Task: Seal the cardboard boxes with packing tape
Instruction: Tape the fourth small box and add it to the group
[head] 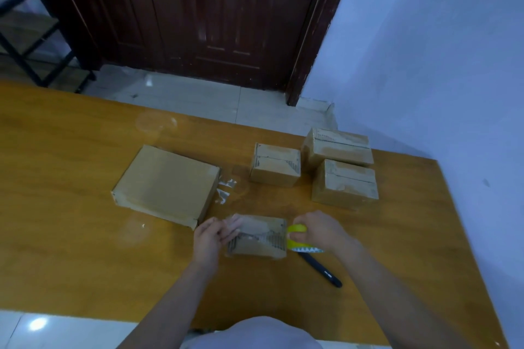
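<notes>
Sealing in progress: one small box under tape, four others set aside.

The left hand [211,236] presses clear tape onto the small brown cardboard box [259,238] lying between both hands; the right hand [319,229] grips the yellow-cored tape roll [296,238] at the box's right edge. Beyond the hands, three matte, scuffed cube-like cartons [344,183] appear taped; the flat carton [166,183] looks plain. A black pen-shaped tool [321,269] lies on the glossy orange tabletop [85,249].
</notes>
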### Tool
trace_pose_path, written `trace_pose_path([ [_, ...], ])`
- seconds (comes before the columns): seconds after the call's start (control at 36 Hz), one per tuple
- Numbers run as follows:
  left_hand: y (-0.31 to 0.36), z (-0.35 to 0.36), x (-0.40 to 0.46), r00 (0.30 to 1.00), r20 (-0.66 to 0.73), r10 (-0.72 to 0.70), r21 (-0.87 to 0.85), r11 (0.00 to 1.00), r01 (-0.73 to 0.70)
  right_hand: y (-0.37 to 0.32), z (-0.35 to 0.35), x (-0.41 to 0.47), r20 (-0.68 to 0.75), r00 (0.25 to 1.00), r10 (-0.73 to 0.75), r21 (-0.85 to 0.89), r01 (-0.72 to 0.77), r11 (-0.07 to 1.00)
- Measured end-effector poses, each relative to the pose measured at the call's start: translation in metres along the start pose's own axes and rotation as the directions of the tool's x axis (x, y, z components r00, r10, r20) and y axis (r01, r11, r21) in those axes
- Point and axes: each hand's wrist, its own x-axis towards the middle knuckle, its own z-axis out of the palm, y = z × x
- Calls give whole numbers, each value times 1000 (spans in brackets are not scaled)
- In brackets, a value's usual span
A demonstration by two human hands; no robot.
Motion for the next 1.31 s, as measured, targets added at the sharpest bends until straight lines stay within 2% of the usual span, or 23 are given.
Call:
trace_pose_path([
  [0.42, -6, -3, -2, 1000, -6, 7, -40, 999, -8, -7, 3, 7, 22, 999, 35, -72, -33, 997],
  [0.56, -10, -12, -11, 971, -181, 155, 290, 952, -98, -10, 2, 9, 22, 999, 32, -119, -30, 992],
  [0.72, -12, -15, -16, 945, -297, 139, 403, 915, -8, -12, 3, 9, 20, 999, 25, -121, -23, 992],
  [0.97, -16, -23, -4, 930, -368, -8, 450, 874, 185, -9, 3, 10, 32, 999, 23, -77, -20, 997],
  [1.11, -14, -20, 0, 930, -364, -50, 542, 801, 255, -9, 4, 11, 31, 999, 16, -50, -15, 999],
  [1.25, -18, -14, 5, 881, -448, -150, 510, 767, 389, -8, 3, 10, 36, 999, 17, -13, -17, 1000],
  [1.31, -19, -10, 5, 866, -447, -227, 434, 791, 431, -7, 4, 9, 19, 1000, 8, 2, -9, 1000],
])
